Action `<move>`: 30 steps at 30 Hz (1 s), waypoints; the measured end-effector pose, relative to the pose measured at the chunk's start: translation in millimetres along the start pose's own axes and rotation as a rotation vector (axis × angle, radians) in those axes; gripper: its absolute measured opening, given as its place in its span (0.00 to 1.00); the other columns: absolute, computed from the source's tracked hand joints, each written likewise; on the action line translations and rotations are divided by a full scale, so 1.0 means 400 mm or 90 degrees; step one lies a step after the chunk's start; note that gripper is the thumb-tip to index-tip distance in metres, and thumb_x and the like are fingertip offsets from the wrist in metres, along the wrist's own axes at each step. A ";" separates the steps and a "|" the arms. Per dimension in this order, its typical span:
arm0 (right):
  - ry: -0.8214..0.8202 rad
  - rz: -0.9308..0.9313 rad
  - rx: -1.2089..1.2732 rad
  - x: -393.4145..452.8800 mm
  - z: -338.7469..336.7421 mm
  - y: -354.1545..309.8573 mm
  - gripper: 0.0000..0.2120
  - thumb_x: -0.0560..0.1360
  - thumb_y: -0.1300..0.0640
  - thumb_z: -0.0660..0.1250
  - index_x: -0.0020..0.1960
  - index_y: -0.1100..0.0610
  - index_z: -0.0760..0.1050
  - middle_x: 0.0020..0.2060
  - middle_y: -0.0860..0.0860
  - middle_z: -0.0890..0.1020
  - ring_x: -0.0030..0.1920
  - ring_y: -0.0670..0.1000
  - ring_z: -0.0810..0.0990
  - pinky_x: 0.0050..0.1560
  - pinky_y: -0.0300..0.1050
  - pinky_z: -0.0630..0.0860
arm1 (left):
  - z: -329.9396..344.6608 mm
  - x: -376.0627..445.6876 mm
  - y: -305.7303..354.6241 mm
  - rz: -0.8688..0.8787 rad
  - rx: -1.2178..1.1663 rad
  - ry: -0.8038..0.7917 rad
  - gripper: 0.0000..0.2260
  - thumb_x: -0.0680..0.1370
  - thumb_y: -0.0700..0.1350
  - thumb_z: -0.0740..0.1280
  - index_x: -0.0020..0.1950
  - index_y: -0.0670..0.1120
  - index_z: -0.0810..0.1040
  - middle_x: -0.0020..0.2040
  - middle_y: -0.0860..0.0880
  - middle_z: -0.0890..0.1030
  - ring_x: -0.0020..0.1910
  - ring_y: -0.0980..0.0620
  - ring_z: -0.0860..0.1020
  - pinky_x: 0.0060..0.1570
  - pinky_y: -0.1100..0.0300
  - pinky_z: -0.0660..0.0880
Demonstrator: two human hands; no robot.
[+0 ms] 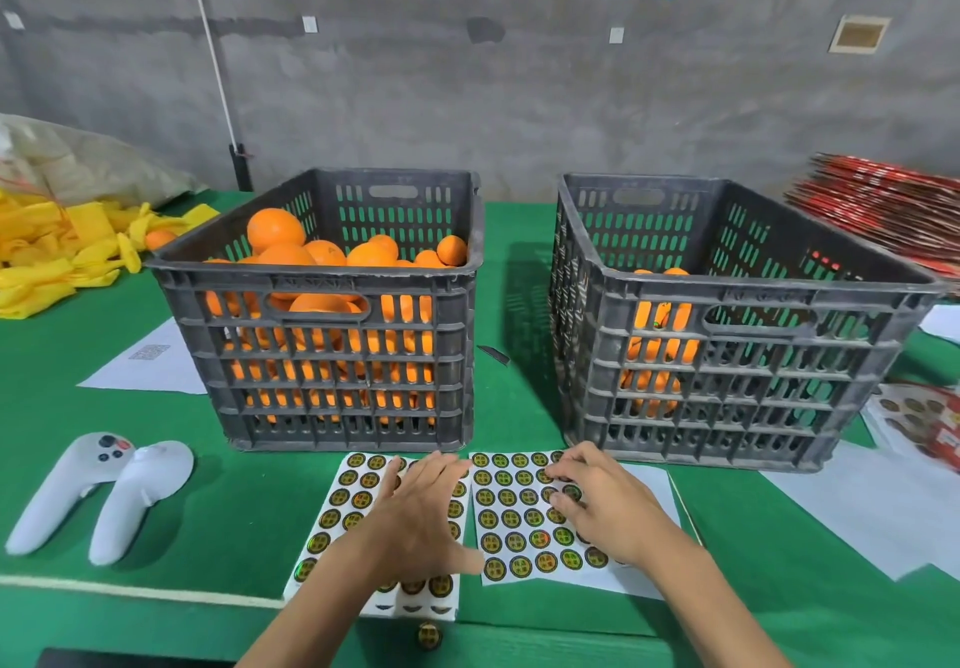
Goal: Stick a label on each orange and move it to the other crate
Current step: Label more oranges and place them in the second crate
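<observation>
Right hand [597, 503], fingers curled on the right label sheet [524, 516], is seen picking at a label; left hand [415, 516] is laid flat, fingers spread, on the left label sheet [343, 511]. Oranges [291, 246] are piled in the left crate [322, 288] behind the sheets. A torn or creased label may result if it is peeled hastily.

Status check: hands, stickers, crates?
Both hands empty: left hand flat on left label sheet, right hand picking at right label sheet. Left crate full of oranges. Nothing blocking.

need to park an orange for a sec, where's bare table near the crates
Bare green shows between the left crate and right crate, and between the controllers and left label sheet. Crowded: both hands cover the sheets; papers fill the right.
</observation>
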State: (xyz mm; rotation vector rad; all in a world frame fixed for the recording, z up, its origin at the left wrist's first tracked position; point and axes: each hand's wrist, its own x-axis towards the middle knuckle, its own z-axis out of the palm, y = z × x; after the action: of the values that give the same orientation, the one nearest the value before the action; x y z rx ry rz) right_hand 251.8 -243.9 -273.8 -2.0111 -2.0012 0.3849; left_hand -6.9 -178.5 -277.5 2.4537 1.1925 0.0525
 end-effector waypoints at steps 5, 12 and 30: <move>-0.002 -0.027 0.030 0.005 0.013 -0.043 0.17 0.82 0.49 0.64 0.70 0.47 0.74 0.60 0.39 0.70 0.56 0.44 0.75 0.59 0.46 0.74 | -0.024 -0.010 -0.040 -0.035 -0.005 -0.002 0.51 0.64 0.65 0.68 0.83 0.54 0.51 0.82 0.56 0.54 0.82 0.57 0.47 0.80 0.46 0.36; -0.016 -0.097 0.060 0.067 0.043 -0.149 0.25 0.79 0.39 0.67 0.72 0.48 0.74 0.55 0.43 0.73 0.52 0.44 0.75 0.57 0.50 0.75 | -0.064 -0.044 -0.106 -0.053 0.016 -0.009 0.47 0.70 0.61 0.71 0.83 0.55 0.51 0.84 0.56 0.53 0.82 0.57 0.46 0.80 0.49 0.36; 0.016 -0.107 0.141 0.108 0.062 -0.109 0.13 0.80 0.42 0.66 0.54 0.47 0.85 0.46 0.44 0.75 0.46 0.45 0.76 0.52 0.46 0.75 | -0.554 -0.033 0.138 0.324 -0.077 0.632 0.08 0.79 0.35 0.69 0.56 0.44 0.84 0.50 0.52 0.84 0.50 0.56 0.81 0.54 0.61 0.77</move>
State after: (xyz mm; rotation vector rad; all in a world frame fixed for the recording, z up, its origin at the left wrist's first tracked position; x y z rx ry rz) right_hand 202.3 -200.5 -279.8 -1.6938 -1.9964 0.5157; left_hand -20.3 -142.3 -51.9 2.5717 0.7613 1.5657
